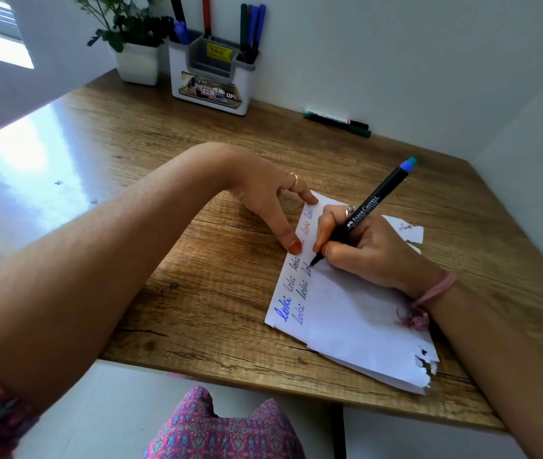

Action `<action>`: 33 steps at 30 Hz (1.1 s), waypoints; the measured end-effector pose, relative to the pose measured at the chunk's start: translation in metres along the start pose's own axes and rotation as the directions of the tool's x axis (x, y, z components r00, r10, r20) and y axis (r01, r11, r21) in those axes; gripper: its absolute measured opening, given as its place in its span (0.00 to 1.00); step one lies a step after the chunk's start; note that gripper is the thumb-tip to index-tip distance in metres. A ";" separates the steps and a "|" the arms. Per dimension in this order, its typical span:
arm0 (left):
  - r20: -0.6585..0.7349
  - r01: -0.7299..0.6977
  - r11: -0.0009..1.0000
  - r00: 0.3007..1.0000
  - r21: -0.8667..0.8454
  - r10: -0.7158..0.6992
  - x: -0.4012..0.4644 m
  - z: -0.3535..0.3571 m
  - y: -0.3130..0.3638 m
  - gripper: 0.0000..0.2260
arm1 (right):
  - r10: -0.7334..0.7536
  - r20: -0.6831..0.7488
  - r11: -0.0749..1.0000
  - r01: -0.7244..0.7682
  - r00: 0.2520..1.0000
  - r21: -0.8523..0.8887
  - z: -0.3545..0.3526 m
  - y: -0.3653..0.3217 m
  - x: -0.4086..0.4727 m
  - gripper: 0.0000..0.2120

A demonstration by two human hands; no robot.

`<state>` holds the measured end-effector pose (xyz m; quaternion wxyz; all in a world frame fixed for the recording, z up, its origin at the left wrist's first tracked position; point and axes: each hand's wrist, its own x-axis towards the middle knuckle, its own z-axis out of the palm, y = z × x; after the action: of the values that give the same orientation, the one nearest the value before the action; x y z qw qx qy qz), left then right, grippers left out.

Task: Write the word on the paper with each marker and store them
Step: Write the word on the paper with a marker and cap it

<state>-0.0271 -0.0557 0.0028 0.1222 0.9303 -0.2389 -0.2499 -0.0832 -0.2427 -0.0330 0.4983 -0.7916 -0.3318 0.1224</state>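
Paper lies on the wooden desk, near its right front edge, bearing two rows of "loki" in several colours. Right hand grasps a black Faber-Castell marker (blue end cap), tip on the second row. Left hand grasps nothing; its fingertips press the sheet's left edge. Two markers lie far right by the wall; others stand in the white organizer.

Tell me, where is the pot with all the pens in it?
The pen holder stands at the far edge of the wooden desk, against the wall, just right of the potted plant.
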 end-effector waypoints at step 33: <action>-0.016 -0.047 0.999 0.999 -0.020 0.047 0.001 -0.001 -0.006 0.45 | -0.056 -0.078 0.998 0.057 0.995 0.007 -0.001 0.006 0.002 0.04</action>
<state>-0.0232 -0.0514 0.0011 0.1395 0.9251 -0.2571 -0.2421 -0.0790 -0.2437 -0.0375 0.5180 -0.7837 -0.3336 0.0788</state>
